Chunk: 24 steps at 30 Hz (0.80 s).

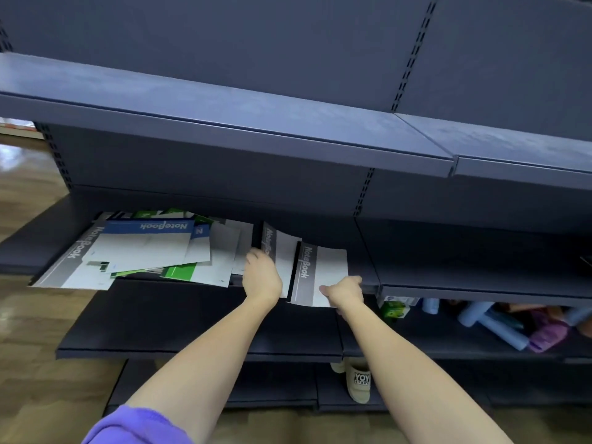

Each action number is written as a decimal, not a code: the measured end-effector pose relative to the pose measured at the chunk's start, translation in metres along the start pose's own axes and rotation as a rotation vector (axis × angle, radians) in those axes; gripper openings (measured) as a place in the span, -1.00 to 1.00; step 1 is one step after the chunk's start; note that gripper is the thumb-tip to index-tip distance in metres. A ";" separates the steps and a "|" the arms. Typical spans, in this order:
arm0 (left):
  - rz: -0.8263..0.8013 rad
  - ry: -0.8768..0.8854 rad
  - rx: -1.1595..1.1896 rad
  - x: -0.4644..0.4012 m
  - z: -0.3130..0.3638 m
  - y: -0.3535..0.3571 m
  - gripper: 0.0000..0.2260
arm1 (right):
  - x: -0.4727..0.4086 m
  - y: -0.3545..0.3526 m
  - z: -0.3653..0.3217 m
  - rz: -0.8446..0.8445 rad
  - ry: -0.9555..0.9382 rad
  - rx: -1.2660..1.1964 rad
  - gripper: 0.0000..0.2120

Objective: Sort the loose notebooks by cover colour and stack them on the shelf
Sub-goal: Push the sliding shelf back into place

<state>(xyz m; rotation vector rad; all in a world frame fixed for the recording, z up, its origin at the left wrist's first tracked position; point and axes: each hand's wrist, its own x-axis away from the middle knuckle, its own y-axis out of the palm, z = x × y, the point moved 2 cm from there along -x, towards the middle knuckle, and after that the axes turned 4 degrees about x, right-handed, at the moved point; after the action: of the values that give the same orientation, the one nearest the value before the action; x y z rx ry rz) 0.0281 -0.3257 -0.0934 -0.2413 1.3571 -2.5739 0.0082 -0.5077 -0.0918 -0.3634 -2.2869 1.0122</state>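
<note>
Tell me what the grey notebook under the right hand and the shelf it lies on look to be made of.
Grey notebook: apparently paper with a thin, smooth card cover; it lies flat with printed lettering.
Shelf: probably painted sheet metal, matt dark grey; thin folded front edge, slotted uprights behind.
Right hand grips the notebook's near edge.

Upper shelf (288,123) overhanging low above both grips, loose notebook pile (144,248) crowding the shelf left of the left grip (261,275), bare shelf surface (464,251) open right of the right grip (344,290), back panel close behind.
</note>
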 end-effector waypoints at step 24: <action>-0.336 0.180 0.550 0.146 0.174 0.079 -0.92 | 0.004 -0.169 0.212 0.259 -0.061 -0.490 -0.75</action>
<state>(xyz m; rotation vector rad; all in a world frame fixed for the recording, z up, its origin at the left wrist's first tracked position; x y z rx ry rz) -0.0598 -0.5467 -0.0554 -0.1509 0.6396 -3.1914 -0.1288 -0.7418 -0.0761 -0.8569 -2.5758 0.5680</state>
